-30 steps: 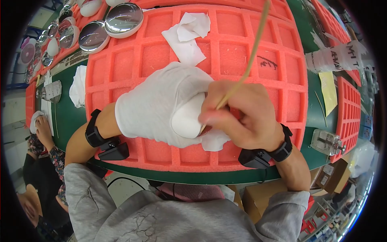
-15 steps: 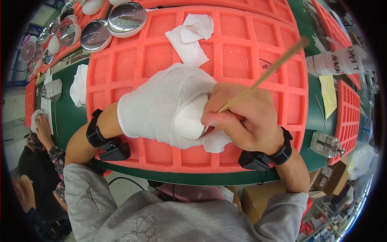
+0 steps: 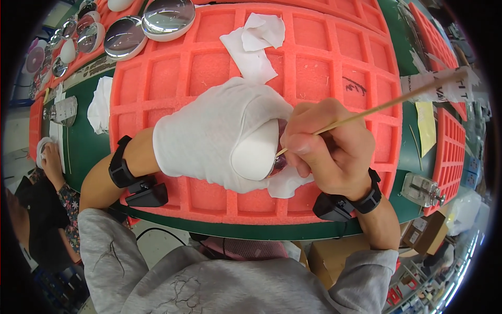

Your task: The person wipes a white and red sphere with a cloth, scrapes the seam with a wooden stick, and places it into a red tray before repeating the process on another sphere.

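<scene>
My left hand [image 3: 214, 133], in a white glove, is wrapped round a glass lens with a white side [image 3: 255, 156]. The lens is tilted, and its glass face points mostly to the right, largely out of sight. In the bare fingers of my right hand [image 3: 334, 149] is a thin wooden stick [image 3: 389, 103], pinched near its lower end. The stick's tip meets the rim of the lens, or lies just beside it; I cannot tell which. Below the lens, a piece of white wipe [image 3: 288, 184] hangs by the gloved fingers.
Under my hands lies a red foam tray [image 3: 314, 77] with square pockets. White wipes [image 3: 253, 47] rest on it. More lenses [image 3: 168, 20] stand at the upper left. Glass bottles [image 3: 422, 188] flank the tray on the green table [image 3: 86, 141]. A co-worker's hand [image 3: 51, 159] is at far left.
The stick has swung lower toward the right, and my right hand has shifted slightly right, away from the lens. More of the lens rim shows. The left hand keeps its hold.
</scene>
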Available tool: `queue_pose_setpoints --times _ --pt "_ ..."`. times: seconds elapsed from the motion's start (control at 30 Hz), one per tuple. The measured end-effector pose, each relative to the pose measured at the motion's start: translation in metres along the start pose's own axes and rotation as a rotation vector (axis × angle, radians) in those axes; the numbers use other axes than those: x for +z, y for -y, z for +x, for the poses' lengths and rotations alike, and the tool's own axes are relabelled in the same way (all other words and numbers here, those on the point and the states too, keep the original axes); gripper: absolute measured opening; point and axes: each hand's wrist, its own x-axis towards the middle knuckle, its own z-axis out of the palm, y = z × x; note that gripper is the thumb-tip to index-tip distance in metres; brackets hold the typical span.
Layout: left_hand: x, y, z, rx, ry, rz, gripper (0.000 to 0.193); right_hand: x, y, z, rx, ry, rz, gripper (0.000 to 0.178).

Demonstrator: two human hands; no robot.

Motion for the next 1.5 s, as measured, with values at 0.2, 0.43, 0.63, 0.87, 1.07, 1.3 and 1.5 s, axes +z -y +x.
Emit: queue_pose_setpoints --times 0.2,0.43,0.63,0.87,1.07,1.3,1.5 --pt "0.003 0.011 -0.005 0.141 -0.092 0.083 0.043 -0.003 -0.009 0.001 -0.137 0.105 -0.092 0.006" --pt "0.004 0.009 -0.008 0.183 -0.157 0.106 0.047 0.004 0.006 0.001 0.123 -0.035 0.120 0.006" --pt "0.004 0.010 -0.006 0.153 -0.083 0.103 0.051 0.003 0.006 0.000 0.219 -0.065 0.105 0.006" --pt "0.003 0.006 -0.008 0.162 -0.152 0.132 0.047 -0.002 -0.008 0.003 -0.209 0.120 -0.199 0.010" --pt "0.009 0.013 -0.002 0.191 -0.134 0.061 0.039 0.002 0.006 -0.003 0.237 -0.035 0.094 0.009" --pt "0.006 0.006 -0.004 0.160 -0.101 0.082 0.036 0.001 0.004 0.003 0.096 0.029 0.003 0.010" --pt "0.007 0.010 -0.008 0.181 -0.151 0.120 0.043 -0.005 0.001 0.007 -0.108 0.159 -0.245 0.012"
